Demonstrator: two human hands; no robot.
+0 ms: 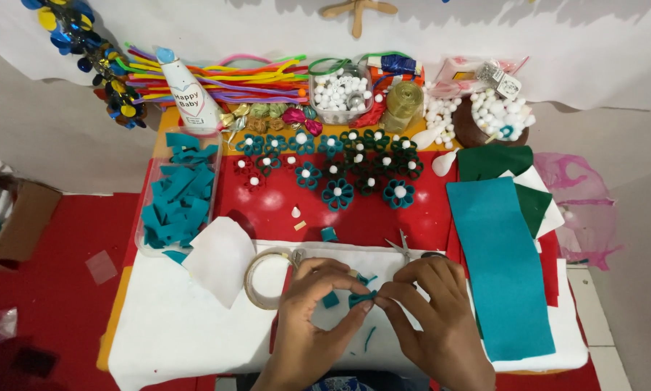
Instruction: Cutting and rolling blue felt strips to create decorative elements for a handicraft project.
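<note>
Red cloth is covering the low table (383,217), with white sheets lying across its near half. Both hands are meeting over the white sheet: the left hand (318,318) and the right hand (434,311) are each pinching an end of a small folded teal felt piece (361,297) between thumb and fingertips. Scissors (405,250) and a tape roll (264,279) are lying just behind the hands. A clear tray of teal felt strips (177,199) is sitting to the left, finished felt flowers (336,170) are lining up farther back, and a long teal felt sheet (502,268) is lying to the right.
</note>
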